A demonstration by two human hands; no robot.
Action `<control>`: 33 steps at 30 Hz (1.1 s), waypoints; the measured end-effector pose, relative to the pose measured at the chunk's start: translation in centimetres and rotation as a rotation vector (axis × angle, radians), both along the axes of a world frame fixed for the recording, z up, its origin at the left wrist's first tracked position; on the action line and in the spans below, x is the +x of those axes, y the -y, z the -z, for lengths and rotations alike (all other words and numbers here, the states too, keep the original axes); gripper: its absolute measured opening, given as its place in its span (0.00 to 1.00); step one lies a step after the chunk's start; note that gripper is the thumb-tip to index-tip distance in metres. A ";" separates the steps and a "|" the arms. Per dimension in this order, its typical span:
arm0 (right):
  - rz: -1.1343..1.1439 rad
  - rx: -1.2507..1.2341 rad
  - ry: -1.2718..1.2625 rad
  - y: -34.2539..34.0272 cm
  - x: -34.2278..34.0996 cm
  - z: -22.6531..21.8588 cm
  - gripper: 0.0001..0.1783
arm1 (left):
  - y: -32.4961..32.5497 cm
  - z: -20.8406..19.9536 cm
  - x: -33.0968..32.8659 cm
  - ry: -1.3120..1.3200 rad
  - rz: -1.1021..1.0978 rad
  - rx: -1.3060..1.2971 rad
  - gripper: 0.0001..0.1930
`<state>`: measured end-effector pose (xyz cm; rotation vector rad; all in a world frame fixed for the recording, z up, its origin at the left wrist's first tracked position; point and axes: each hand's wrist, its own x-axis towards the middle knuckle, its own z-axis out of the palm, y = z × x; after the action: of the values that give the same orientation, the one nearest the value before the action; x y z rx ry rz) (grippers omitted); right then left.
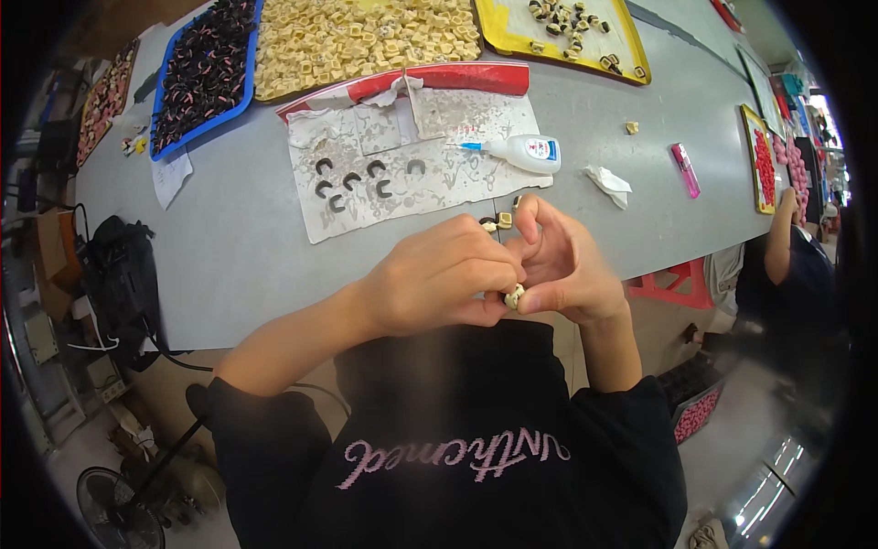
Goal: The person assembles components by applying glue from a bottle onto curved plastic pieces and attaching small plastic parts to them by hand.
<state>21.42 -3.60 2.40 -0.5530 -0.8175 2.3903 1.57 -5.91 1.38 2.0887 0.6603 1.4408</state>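
My left hand [439,274] and my right hand [585,279] meet near the table's front edge, fingers closed together. Between their fingertips is a small cream piece [514,296] with a dark part beside it; much of it is hidden. Just beyond my fingers, a small square cream piece [504,220] lies on the table next to another cream-and-dark one [488,225]. A worn paper sheet [320,220] lies ahead, with several dark U-shaped pieces [351,181] on its left side. On its right part rests a white squeeze bottle [532,153] with a blue tip, lying on its side.
At the back stand a blue tray [249,91] of dark and pink pieces, a heap of cream pieces [366,46] and a yellow tray [631,73] with finished-looking pieces. Crumpled tissue [608,186] and a pink lighter-like object [685,171] lie right. Another person's arm [780,240] shows far right.
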 end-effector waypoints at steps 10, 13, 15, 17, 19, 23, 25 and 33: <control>0.073 0.092 0.111 0.1 0.4 0.4 0.19 | -1.1 0.4 -0.1 -0.022 -0.010 0.071 0.20; 0.117 0.041 0.028 0.6 -0.1 0.7 0.19 | -1.0 0.1 0.0 -0.024 -0.023 0.059 0.20; 0.123 0.035 -0.007 0.9 -0.4 0.8 0.19 | -0.9 -0.1 0.1 -0.029 -0.029 0.038 0.20; 0.158 -0.019 -0.082 1.2 -0.7 0.8 0.19 | -0.7 -0.3 -0.1 -0.049 -0.020 0.047 0.21; 0.217 0.077 0.013 1.2 -0.3 0.9 0.18 | -1.3 -0.3 -0.5 -0.113 -0.001 0.085 0.21; 0.552 0.886 0.663 0.3 1.1 0.7 0.14 | -2.9 -1.9 -3.6 -0.347 -0.179 -0.113 0.21; 0.613 1.106 0.907 0.4 1.5 0.4 0.14 | -3.7 -2.5 -5.6 -0.496 -0.282 -0.096 0.17; 0.429 1.530 0.906 1.0 1.2 3.3 0.11 | -4.2 -0.9 -5.7 -0.641 -0.298 -0.261 0.10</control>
<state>22.58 -4.59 -0.86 -0.9042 -2.1866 0.5413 -4.17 -1.66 2.26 2.2957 1.3719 0.7312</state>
